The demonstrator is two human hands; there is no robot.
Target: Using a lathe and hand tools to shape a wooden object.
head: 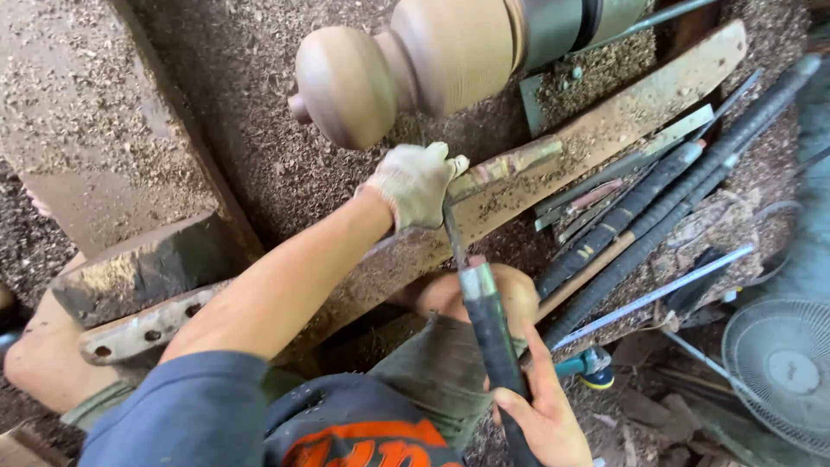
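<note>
Gloved left hand (415,183) – fingers curled shut over the chisel (482,316) blade on the tool rest (596,130), frame centre; bare right hand (540,406) grips its black handle, lower right, below the turned wood (406,65).

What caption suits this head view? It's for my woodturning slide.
Gloved left hand steadies a long turning chisel on the tool rest; bare right hand grips its handle below the rounded workpiece.

L hand (417,183) in a pale work glove, arm stretched fwd & bare to the elbow, fingers curled down, thumb side twd the right. R hand (540,406) bare, low & close to body, fingers wrapped round, thumb up along top. Both knees bent below forearms.
</note>
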